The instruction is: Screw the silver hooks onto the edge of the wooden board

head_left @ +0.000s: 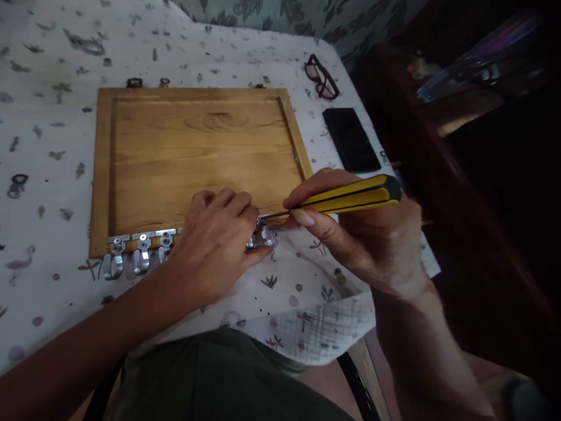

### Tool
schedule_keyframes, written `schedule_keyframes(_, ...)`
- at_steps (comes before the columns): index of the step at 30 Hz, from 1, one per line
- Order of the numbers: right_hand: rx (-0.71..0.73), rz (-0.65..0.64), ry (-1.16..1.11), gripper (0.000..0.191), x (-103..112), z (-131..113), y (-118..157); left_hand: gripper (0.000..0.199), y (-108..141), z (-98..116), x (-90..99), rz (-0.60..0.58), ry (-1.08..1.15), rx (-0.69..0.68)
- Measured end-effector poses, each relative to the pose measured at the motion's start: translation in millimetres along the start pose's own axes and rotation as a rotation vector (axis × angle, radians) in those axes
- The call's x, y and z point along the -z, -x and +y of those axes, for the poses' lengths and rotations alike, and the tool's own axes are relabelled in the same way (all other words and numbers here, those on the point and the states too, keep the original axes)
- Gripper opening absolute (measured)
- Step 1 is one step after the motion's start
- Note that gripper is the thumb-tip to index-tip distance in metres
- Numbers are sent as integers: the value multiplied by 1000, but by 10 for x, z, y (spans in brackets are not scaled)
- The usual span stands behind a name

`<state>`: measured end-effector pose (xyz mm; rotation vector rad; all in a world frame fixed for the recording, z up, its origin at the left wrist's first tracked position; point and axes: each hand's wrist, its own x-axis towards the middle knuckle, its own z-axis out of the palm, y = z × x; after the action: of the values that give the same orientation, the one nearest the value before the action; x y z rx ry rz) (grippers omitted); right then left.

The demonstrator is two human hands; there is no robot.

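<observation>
Lap: our olive-green shorts (210, 374) fill the bottom of the view, nearest the camera; a crumpled white muslin cloth (315, 327) lies just beyond them, at the table's near edge.

Surface: a white tablecloth (48, 204) printed with small flamingos and plants covers the table.

Workpiece: a framed wooden panel (197, 158), honey-coloured with a raised border, lies flat on the tablecloth.

Hooks: a row of metal double hooks (142, 256) runs along the panel's near edge, curved ends overhanging the cloth. An end hook (263, 237) sits at the right of the row, partly under our fingers.

Left hand: our left hand (214, 245) is curled and closed down over the row, with the thumb side against the end hook.

Right hand: our right hand (355, 240) is closed in a pinch around a yellow-and-black screwdriver (350, 196); its thin shaft slants left, and the tip reaches the top of the end hook.

Beside panel: dark-framed eyeglasses (321, 76) and a black smartphone (351, 140) lie on the cloth, past the panel's far right corner.

Room: leaf-patterned fabric (289, 17) hangs behind the table; dark wooden furniture (394, 117) stands to the right, in shadow.

Containers: a clear plastic container (477, 64) with purple markings lies on that furniture; contents too dim to tell.
</observation>
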<state>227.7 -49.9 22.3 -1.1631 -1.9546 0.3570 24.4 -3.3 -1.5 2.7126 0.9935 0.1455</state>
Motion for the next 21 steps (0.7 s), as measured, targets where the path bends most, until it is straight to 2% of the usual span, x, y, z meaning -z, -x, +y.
schedule_keyframes(9,-37,-94,-63,3,57,62,-50,37,-16,16,31,-44,15,17)
schedule_keyframes(14,-99,-113,-132,8,81,73,-100,37,-14,11,46,-73,22,30)
schedule_keyframes(21,-88,-110,-123,5,58,54,-94,39,-24,8,30,-74,16,24)
